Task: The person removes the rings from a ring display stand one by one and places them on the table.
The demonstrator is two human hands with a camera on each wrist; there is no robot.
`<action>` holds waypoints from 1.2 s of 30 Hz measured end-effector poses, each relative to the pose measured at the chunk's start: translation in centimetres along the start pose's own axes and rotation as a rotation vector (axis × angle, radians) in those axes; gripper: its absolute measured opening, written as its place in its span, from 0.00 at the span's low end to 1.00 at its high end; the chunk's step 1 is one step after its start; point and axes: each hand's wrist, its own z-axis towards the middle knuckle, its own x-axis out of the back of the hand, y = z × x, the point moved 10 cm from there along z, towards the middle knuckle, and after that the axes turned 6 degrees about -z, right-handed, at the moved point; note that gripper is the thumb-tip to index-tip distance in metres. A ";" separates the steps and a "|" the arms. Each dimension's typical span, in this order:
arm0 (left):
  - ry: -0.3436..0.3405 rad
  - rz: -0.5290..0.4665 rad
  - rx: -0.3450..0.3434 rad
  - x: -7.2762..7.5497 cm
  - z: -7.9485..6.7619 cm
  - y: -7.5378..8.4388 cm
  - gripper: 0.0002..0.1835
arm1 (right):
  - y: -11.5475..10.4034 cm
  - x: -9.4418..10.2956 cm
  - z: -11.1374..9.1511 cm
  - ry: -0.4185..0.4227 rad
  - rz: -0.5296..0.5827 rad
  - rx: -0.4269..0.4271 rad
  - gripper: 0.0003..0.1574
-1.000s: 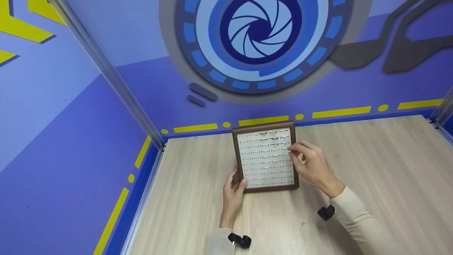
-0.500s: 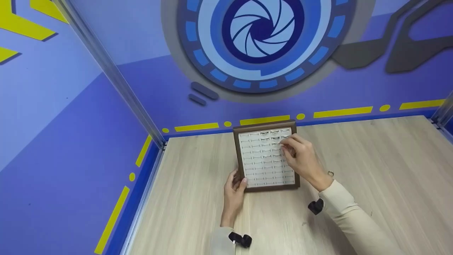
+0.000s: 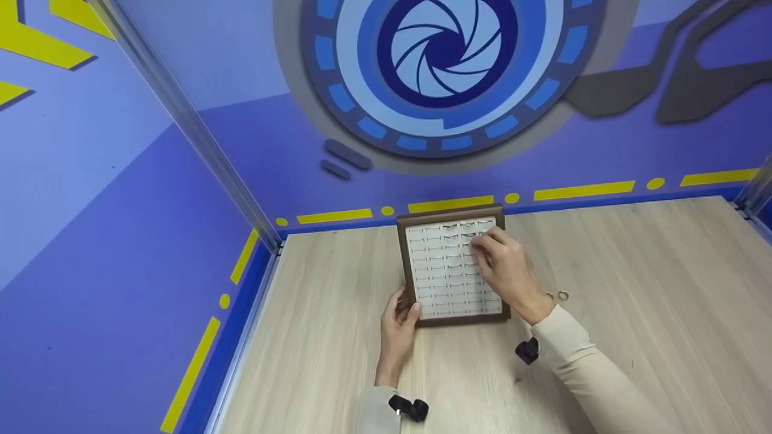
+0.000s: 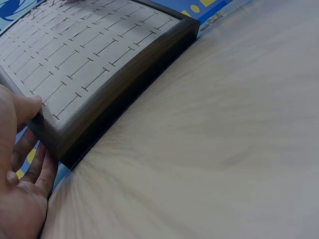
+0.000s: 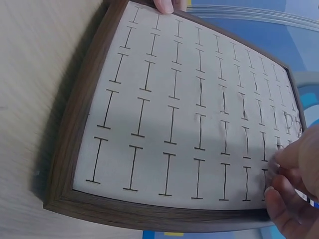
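A ring display board, with rows of slots in a white pad and a brown wooden frame, leans back near the wall. Several rings sit in slots near its top. My left hand holds the lower left corner, thumb on the front edge and fingers behind the frame. Over the upper right slots, my right hand pinches a small ring against the pad; its fingertips mostly hide the ring. In the right wrist view, thumb and fingers meet right at a slot, close to the inserted rings.
Two loose rings lie on the wooden table, just right of my right wrist. Behind the board stands a blue printed wall; another blue panel borders the table at left.
My right hand has moved left from the board's right edge onto the upper right slots. Its shift has uncovered the loose rings on the table. The left hand keeps its grip.
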 end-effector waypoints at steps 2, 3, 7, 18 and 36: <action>0.004 -0.002 -0.003 0.0 0.0 0.0 0.27 | -0.1 -0.1 0.0 0.011 -0.008 0.014 0.10; 0.007 -0.002 -0.008 0.0 0.0 0.0 0.27 | -0.1 -0.1 0.0 0.016 -0.005 0.021 0.10; 0.006 0.004 -0.022 -0.1 0.0 0.1 0.26 | -0.3 -0.1 0.1 0.023 0.000 0.026 0.09; 0.005 0.038 -0.030 -0.1 -0.1 0.1 0.25 | -0.3 -0.3 -0.2 -0.020 -0.063 0.010 0.06; -0.003 0.033 -0.015 -0.1 0.0 0.1 0.25 | -0.6 0.0 -0.5 -0.015 -0.027 0.021 0.09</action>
